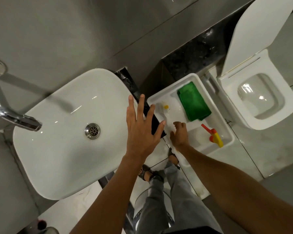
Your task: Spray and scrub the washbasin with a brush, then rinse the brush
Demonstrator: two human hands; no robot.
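A white washbasin (61, 132) fills the nine o'clock side, its tap (17, 119) over the bowl. The left hand (142, 127) hovers spread at centre. At three o'clock the right hand (179, 134) reaches into a white tray (230, 137) holding a green cloth (193, 102), a brush (164, 110) and a spray bottle (213, 137).

Dim even light, glare, edge distortion

The washbasin (61, 132) sits to the left, its tap (15, 118) reaching over it from the left and the drain (92, 131) at its middle. Just right of it stands a tray (191, 76) holding a brush (164, 109), a cloth (194, 101) and a spray bottle (213, 135). Further right is the toilet (260, 98).
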